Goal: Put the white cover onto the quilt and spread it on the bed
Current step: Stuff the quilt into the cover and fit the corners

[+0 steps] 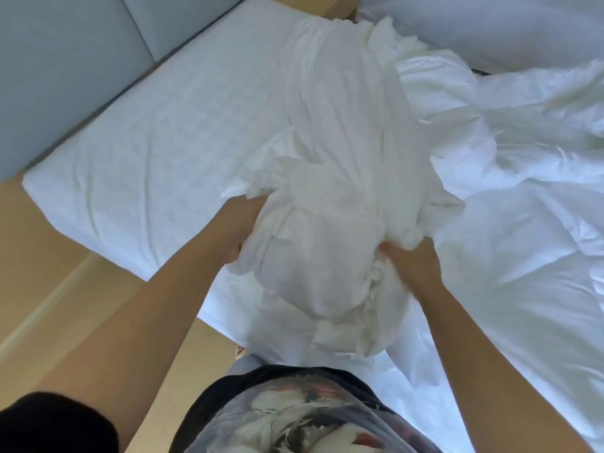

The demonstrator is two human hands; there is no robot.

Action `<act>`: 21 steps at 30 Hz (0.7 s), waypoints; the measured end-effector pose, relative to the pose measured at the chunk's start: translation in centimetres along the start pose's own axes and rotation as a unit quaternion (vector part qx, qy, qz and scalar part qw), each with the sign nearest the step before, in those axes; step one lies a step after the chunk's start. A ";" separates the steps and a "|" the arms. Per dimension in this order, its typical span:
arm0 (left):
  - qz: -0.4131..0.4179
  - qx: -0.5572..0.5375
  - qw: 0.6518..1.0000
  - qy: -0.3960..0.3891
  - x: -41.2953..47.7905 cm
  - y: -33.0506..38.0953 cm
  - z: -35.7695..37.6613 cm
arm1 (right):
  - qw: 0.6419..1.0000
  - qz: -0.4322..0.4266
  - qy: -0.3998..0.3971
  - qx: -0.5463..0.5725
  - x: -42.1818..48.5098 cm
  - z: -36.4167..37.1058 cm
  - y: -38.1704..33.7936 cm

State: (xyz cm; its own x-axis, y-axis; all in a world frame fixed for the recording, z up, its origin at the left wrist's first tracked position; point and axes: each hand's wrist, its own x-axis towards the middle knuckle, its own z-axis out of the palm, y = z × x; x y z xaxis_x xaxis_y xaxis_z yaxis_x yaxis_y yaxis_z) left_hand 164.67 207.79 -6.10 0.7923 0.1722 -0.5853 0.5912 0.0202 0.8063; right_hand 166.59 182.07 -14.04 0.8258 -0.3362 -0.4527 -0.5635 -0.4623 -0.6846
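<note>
A bunched white cover lies in a long heap across the middle of the bed, running from the far edge toward me. My left hand grips its near left side. My right hand grips the folds on its near right side. To the right, the rumpled white quilt spreads over the bed. Both hands' fingers are partly buried in fabric, and where cover ends and quilt begins is hard to tell.
The bed's left part shows only a smooth white sheet. A grey padded headboard stands at the left. Tan wooden floor runs beside the bed. A white pillow lies at the far right.
</note>
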 end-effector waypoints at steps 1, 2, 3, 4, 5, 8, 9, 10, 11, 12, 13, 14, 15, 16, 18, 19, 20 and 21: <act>0.004 -0.008 1.000 -0.001 -0.1 -0.2 0.7 | 0.997 -0.041 0.033 -0.061 -0.8 0.5 -0.3; 0.010 -0.014 1.000 -0.001 -0.2 -0.5 1.4 | 0.988 -0.111 0.066 -0.082 -2.1 0.9 -0.8; 0.014 -0.020 1.000 -0.003 -0.4 -0.6 2.2 | 0.976 -0.193 0.074 -0.063 -3.6 1.5 -1.5; 0.016 -0.028 0.999 -0.008 -0.5 -0.8 2.9 | 0.966 -0.255 0.045 -0.018 -5.5 2.0 -2.3; 0.014 -0.039 0.999 -0.014 -0.6 -0.9 3.5 | 0.958 -0.285 -0.019 0.028 -7.2 2.7 -3.1; -0.008 -0.061 0.998 -0.015 -0.5 -1.2 4.4 | 0.939 -0.290 -0.183 0.014 -9.8 4.9 -4.3; -0.020 -0.062 0.998 -0.016 -0.4 -1.3 4.2 | 0.934 -0.301 -0.190 -0.005 -9.6 5.4 -4.2; -0.030 -0.062 0.997 -0.017 -0.1 -1.4 3.9 | 0.930 -0.314 -0.191 -0.009 -9.1 5.6 -4.1; -0.033 -0.061 0.997 -0.014 0.1 -1.5 3.5 | 0.925 -0.327 -0.192 -0.004 -8.6 5.5 -4.1; -0.032 -0.061 0.998 -0.006 0.3 -1.5 3.0 | 0.920 -0.341 -0.194 0.004 -8.1 5.3 -4.1; -0.029 -0.056 0.998 0.001 0.4 -1.5 2.5 | 0.916 -0.352 -0.192 0.012 -7.8 5.2 -4.0; -0.023 -0.045 0.999 0.004 0.5 -1.5 2.1 | 0.913 -0.371 -0.169 0.014 -7.6 5.0 -4.1; -0.019 -0.022 1.000 0.006 0.6 -1.5 1.9 | 0.909 -0.389 -0.150 0.016 -7.4 5.1 -4.1; -0.015 0.008 1.000 0.001 0.6 -1.5 1.8 | 0.904 -0.406 -0.134 0.024 -7.5 5.0 -4.3; -0.006 0.049 0.998 -0.024 0.7 -1.7 1.7 | 0.900 -0.423 -0.094 0.044 -7.5 4.9 -5.0; -0.005 0.058 0.998 -0.039 0.6 -1.8 1.7 | 0.904 -0.418 -0.063 0.068 -7.2 4.8 -5.6; -0.003 0.069 0.996 -0.050 0.7 -2.0 1.6 | 0.912 -0.399 -0.033 0.093 -6.6 4.7 -6.4; 0.000 0.081 0.995 -0.059 0.8 -2.1 1.5 | 0.919 -0.377 -0.005 0.118 -5.9 4.5 -7.4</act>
State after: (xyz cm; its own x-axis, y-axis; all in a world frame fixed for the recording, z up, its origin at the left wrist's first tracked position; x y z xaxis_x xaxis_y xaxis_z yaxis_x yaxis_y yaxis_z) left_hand 164.24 206.39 -8.40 0.7993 0.0541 -0.5984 0.5995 -0.1400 0.7881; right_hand 166.01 191.18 -8.91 0.9805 0.0135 0.1961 0.1871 -0.3701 -0.9100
